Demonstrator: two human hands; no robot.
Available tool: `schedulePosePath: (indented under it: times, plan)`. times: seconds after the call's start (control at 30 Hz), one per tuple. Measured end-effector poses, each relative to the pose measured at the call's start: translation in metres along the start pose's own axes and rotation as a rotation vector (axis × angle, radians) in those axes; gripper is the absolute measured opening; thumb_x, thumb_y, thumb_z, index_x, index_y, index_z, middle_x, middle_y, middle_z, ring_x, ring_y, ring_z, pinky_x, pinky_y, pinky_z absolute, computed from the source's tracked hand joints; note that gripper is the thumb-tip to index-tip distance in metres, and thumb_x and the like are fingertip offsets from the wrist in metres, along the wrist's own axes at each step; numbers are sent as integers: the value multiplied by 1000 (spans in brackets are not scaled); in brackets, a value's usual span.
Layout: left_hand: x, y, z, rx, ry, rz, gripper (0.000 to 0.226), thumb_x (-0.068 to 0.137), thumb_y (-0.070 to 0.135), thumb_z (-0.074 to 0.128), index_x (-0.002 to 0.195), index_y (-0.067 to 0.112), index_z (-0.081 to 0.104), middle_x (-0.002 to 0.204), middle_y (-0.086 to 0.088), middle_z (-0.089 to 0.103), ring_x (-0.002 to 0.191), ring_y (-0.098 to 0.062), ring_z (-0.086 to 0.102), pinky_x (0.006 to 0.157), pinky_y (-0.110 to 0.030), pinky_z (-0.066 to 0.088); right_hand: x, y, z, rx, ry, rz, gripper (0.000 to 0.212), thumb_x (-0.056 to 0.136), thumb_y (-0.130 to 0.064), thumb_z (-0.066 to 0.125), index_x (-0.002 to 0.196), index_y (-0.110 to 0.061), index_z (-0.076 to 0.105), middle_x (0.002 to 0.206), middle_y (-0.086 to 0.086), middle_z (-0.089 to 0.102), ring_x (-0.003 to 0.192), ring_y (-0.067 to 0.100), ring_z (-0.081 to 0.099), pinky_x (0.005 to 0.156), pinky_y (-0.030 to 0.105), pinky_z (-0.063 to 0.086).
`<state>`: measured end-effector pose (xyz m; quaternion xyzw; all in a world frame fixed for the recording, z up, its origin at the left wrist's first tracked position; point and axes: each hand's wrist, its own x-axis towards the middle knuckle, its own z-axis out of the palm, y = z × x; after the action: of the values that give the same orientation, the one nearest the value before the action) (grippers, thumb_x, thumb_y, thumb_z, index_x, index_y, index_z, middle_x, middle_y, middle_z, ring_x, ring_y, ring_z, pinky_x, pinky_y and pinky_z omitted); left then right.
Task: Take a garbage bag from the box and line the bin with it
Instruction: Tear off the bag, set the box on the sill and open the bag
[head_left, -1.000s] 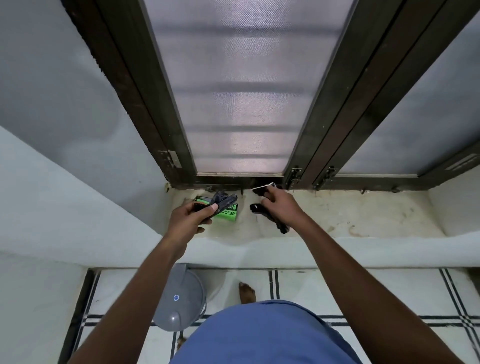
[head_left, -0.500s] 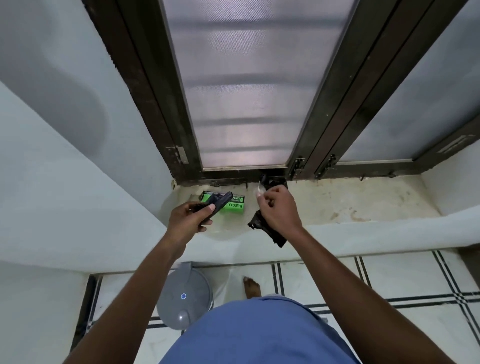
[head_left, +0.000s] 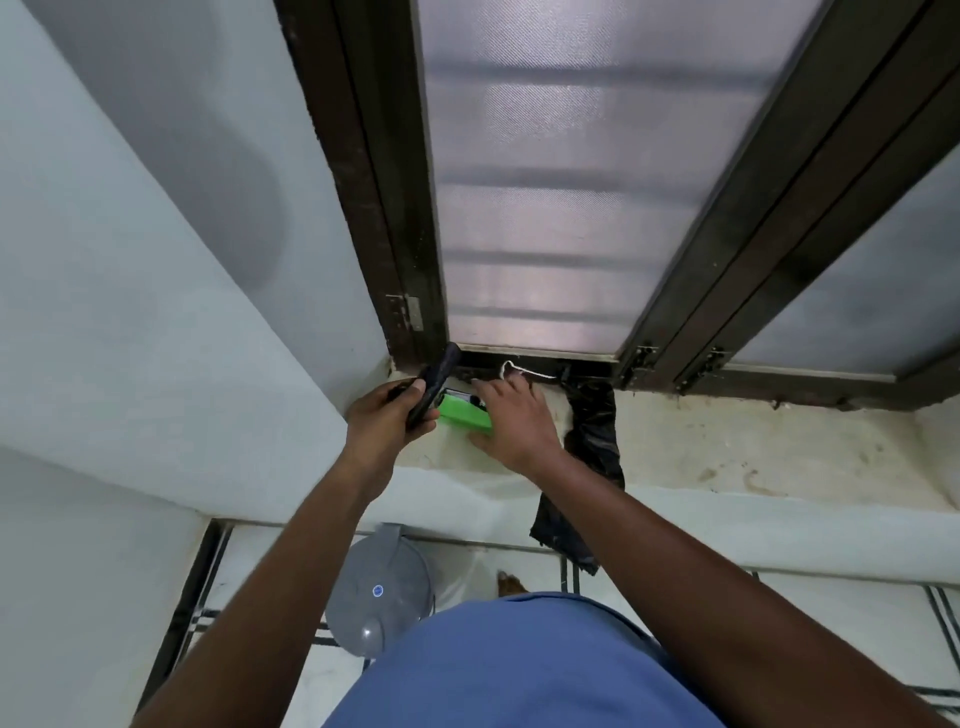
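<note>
**Right hand lets go of the bag and goes to the box**

The right hand (head_left: 511, 418) has moved off the black garbage bag (head_left: 592, 441) onto the green box (head_left: 465, 413); its fingers (head_left: 485, 387) look spread, maybe pinching a white string (head_left: 524, 370). The bag lies right of the box, draped over the ledge (head_left: 753, 457). The left hand (head_left: 384, 423), left of the box, grips a dark roll (head_left: 434, 384). The grey bin (head_left: 379, 597) stands below the box.
</note>
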<state>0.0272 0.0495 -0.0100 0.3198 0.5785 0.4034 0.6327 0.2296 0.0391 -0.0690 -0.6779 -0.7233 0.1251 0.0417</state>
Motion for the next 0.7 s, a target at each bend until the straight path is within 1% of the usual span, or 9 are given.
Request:
schedulePosePath:
  times: [0.1,0.13,0.2,0.3,0.37,0.43,0.5,0.57,0.7]
  plan:
    - [-1,2,-1,-71,-34,1,29,98,22,79,119,2,77,109,-19,79,97,-23,77,83,-26,63,12,-1,7,-106,-16,-63,56,98,-41,71,150,-26,58,144,1,68,133,32,52,105,47,43]
    - [-2,3,-1,-74,-27,18,29,97,20,81,119,1,77,108,-17,80,98,-24,76,84,-27,63,14,1,8,-81,12,-72,52,98,-39,71,147,-26,60,140,1,70,130,32,53,102,47,44]
    - [-5,3,-1,-6,36,71,21,94,15,83,111,3,79,95,-10,80,91,-23,74,85,-29,65,12,7,5,44,65,-61,53,97,-36,71,147,-24,60,135,2,71,127,32,55,100,47,49]
    - [-7,-3,0,399,163,256,3,94,19,82,97,19,81,85,2,80,77,-16,73,80,-31,64,7,18,0,295,106,-10,59,93,-30,73,149,-25,57,134,1,72,127,29,56,99,46,55]
    - [-11,-4,4,671,199,373,6,96,20,78,98,25,80,85,7,79,73,-7,71,71,-17,55,4,24,0,410,97,10,60,91,-29,76,148,-28,55,133,-1,72,125,27,60,99,46,56]
    - [-17,2,9,777,172,411,9,96,19,76,102,22,81,86,4,78,76,-6,70,64,-8,48,3,29,1,453,92,17,60,90,-28,78,145,-31,54,131,-2,73,123,26,65,98,47,59]
    - [-19,9,13,906,128,447,14,94,17,75,106,18,83,94,0,77,77,-13,70,71,-17,53,2,33,3,496,99,26,58,90,-28,79,143,-33,55,129,-4,73,122,25,67,97,47,59]
    - [-19,17,14,1045,64,475,20,92,16,75,110,17,83,101,-1,76,86,-21,69,78,-27,53,1,35,3,522,115,26,57,90,-28,81,141,-34,57,129,-6,73,121,23,68,97,46,60]
    - [-16,33,17,1248,-43,464,27,91,16,72,116,16,82,106,-6,75,88,-24,67,79,-33,55,0,34,2,501,120,5,58,92,-28,83,142,-36,56,132,-6,73,125,23,66,100,46,59]
